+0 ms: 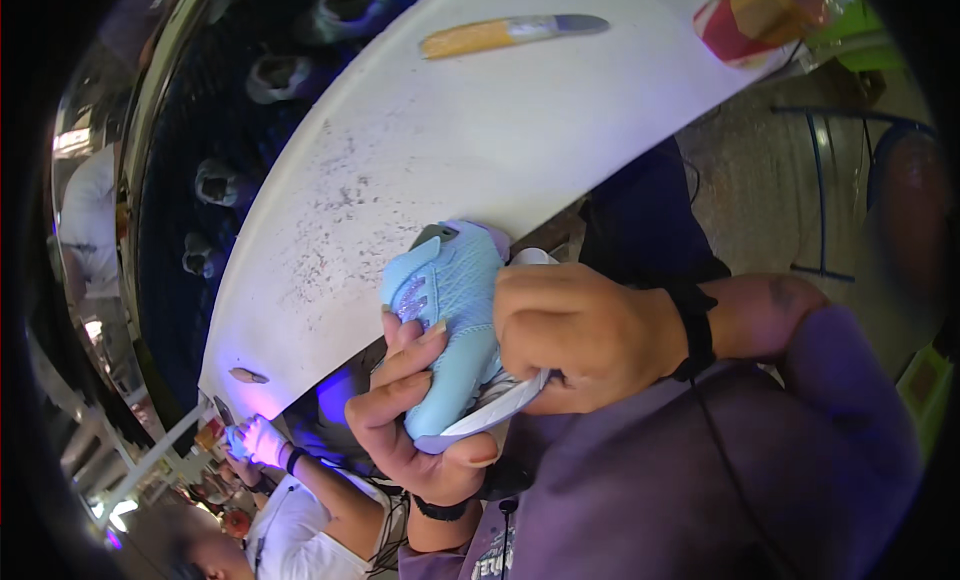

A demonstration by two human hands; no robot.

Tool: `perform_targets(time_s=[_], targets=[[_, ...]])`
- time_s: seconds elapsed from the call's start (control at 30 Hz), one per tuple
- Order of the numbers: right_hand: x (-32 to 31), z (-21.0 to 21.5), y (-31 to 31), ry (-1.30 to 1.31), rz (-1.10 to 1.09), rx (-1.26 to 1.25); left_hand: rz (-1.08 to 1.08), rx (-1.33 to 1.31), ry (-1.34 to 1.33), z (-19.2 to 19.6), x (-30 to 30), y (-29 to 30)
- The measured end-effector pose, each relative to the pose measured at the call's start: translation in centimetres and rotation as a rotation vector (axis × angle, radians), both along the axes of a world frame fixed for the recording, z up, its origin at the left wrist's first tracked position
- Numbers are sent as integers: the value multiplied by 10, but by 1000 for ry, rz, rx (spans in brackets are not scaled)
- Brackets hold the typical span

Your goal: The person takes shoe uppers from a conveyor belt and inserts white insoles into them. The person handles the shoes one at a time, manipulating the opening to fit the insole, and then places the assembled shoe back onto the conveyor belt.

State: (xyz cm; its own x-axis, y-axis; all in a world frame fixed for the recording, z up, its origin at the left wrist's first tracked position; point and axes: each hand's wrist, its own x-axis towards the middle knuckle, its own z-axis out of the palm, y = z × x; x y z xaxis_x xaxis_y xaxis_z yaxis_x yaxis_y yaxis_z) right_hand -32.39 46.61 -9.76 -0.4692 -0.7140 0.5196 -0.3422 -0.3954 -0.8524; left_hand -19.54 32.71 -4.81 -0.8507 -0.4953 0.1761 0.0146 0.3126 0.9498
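A light blue sneaker (455,320) is held in front of my body, tilted, with its toe toward me and its dark heel opening toward the table. My left hand (410,420) wraps round the toe end, fingers over the upper and thumb under the sole. A pale sole (495,412) runs along the shoe's right side; near the toe it stands off from the upper, and a striped whitish surface shows in the gap. My right hand (580,330) is closed against this side, its fingertips curled at the sole's edge and partly hidden.
A white table (480,140) with dark smudges carries a brush (515,35) with a yellowish handle and a small dark piece (248,376). Beyond its left edge, several shoes (275,77) lie on a dark conveyor-like surface. A gloved co-worker (310,510) works at lower left. A blue-framed stool (820,200) stands at right.
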Motion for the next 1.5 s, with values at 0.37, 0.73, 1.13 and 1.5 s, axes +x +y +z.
perform_targets(time_s=[0.37, 0.73, 1.13, 1.5], targets=[[-11, -38, -9, 53, -262, 163, -179, -446, -201, 31, -11, -35], [2, -40, -10, -4, -219, 76, -394, -908, -392, 51, -39, -34], [-31, -24, -50, 249, -90, 339, -369, -443, -255, 12, -23, -98], [-73, 7, -20, -289, -321, 89, -127, 467, -268, -27, -21, -82]])
